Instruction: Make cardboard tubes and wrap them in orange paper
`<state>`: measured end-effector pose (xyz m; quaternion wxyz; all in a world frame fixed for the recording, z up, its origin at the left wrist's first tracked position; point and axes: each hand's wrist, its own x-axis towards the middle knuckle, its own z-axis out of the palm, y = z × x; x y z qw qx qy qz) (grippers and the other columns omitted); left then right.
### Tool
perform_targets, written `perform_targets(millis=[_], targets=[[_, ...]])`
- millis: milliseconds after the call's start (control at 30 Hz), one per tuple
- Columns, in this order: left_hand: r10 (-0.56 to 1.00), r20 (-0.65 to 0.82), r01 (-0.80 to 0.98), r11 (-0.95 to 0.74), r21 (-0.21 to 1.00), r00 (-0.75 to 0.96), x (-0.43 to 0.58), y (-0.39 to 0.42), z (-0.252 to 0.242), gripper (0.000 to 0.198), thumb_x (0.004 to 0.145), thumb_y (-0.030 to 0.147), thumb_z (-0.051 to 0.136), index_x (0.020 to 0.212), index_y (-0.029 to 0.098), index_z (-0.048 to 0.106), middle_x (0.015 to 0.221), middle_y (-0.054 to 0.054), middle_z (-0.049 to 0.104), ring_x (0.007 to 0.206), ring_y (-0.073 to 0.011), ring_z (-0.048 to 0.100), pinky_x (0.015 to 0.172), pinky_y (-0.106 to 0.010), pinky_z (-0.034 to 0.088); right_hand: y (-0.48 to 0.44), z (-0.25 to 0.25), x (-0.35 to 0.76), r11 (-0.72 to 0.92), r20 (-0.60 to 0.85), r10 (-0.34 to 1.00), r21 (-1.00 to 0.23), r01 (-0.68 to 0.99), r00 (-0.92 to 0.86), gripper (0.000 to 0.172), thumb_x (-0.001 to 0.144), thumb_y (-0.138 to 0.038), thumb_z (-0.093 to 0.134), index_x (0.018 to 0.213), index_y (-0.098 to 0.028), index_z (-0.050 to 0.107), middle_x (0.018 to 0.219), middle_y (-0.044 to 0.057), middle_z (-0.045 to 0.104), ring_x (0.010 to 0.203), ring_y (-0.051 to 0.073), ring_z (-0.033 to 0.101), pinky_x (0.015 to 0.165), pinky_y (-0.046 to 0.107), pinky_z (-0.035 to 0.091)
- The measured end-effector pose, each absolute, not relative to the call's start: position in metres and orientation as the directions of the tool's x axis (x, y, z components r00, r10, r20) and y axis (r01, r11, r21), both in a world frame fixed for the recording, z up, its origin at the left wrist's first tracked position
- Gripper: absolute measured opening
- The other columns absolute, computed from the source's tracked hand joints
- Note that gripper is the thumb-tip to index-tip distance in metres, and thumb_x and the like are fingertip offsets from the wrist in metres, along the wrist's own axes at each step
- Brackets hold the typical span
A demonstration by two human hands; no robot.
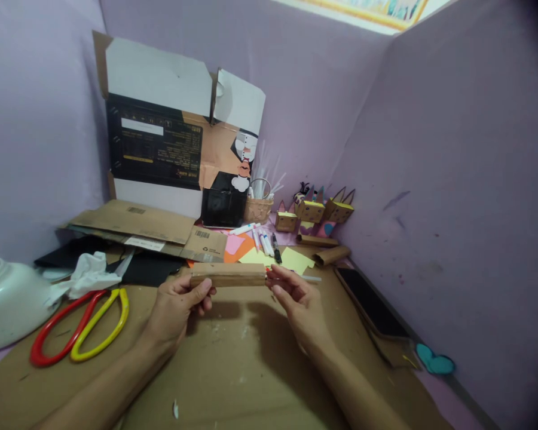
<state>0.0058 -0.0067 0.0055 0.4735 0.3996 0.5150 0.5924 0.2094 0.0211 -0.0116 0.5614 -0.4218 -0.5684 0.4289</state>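
Note:
A narrow, folded cardboard strip, box-like in shape (pixel 233 276), is held level above the work surface. My left hand (pixel 183 301) grips its left end, thumb on the front and fingers behind. At the right end, the fingertips of my right hand (pixel 298 301) are closed in a pinch. A thin pale stick (pixel 312 279) runs out behind those fingers to the right, and it seems to lie in their grip. A tiny red spot shows by the fingertips; its nature is unclear.
Scissors with red and yellow handles (pixel 101 325) lie left, beside a white bowl-like vessel (pixel 13 304) and crumpled tissue (pixel 92 275). Behind are markers (pixel 264 242), a basket of sticks (pixel 259 210), cardboard animal figures (pixel 311 210) and an opened box (pixel 156 143). A phone-like dark slab (pixel 372 301) lies right.

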Motion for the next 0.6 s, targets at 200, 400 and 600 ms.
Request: perform_targets(millis=[200, 400, 600], targets=[[0.989, -0.046, -0.110, 0.030, 0.993, -0.141, 0.010, -0.010, 0.000, 0.025, 0.058, 0.035, 0.073, 0.056, 0.013, 0.063, 0.044, 0.000, 0.057, 0.041, -0.0089, 0.047, 0.040, -0.019, 0.034, 0.021, -0.015, 0.210, 0.224, 0.223, 0.968, -0.975, -0.006, -0.117, 0.021, 0.065, -0.032, 0.072, 0.081, -0.018, 0.070, 0.096, 0.008, 0.065, 0.083, 0.020, 0.062, 0.067, 0.030, 0.051], [0.995, -0.097, -0.059, 0.098, 0.993, 0.009, 0.019, -0.018, -0.006, 0.025, 0.060, 0.035, 0.073, 0.055, 0.013, 0.062, 0.046, 0.001, 0.056, 0.041, -0.0075, 0.043, 0.040, -0.019, 0.032, 0.008, -0.014, 0.200, -0.057, -0.030, 0.975, -0.991, -0.118, -0.220, 0.043, 0.060, -0.031, 0.076, 0.100, -0.020, 0.067, 0.091, 0.004, 0.069, 0.083, 0.020, 0.062, 0.078, 0.032, 0.047], [0.994, -0.099, -0.083, 0.103, 0.991, 0.053, 0.030, -0.020, -0.004, 0.018, 0.057, 0.029, 0.073, 0.057, 0.014, 0.064, 0.048, 0.004, 0.054, 0.045, -0.0072, 0.042, 0.044, -0.019, 0.034, -0.002, -0.010, 0.190, 0.072, 0.086, 0.980, -0.994, -0.082, -0.179, 0.014, 0.061, -0.024, 0.072, 0.071, -0.017, 0.066, 0.066, -0.003, 0.061, 0.062, 0.013, 0.053, 0.058, 0.023, 0.043]])
